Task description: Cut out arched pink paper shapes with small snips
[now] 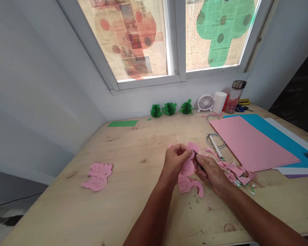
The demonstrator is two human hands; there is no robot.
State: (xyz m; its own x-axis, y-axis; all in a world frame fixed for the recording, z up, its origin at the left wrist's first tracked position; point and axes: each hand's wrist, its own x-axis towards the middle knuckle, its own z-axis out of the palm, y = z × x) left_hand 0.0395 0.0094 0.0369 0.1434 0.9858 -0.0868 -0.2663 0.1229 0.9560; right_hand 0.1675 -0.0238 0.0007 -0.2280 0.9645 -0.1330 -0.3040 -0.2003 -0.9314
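Note:
My left hand (176,159) pinches a pink paper piece (188,167) with curved outlines on it, above the middle of the table. Close beside it, my right hand (212,171) is closed around dark scissors (199,165), mostly hidden by the fingers. Their dark tip meets the upper edge of the paper. Just below the hands, a pink paper piece with a curved strip (197,187) lies on the wood. Pink scraps (237,172) are heaped to the right of my right hand.
Stacked pink cutouts (97,176) lie at left on the wooden table (133,212). At right are pink sheets (254,143), blue sheets (277,136) and a white pen (215,147). Along the wall stand green paper shapes (169,108), a small fan (205,102) and a glass bottle (234,97).

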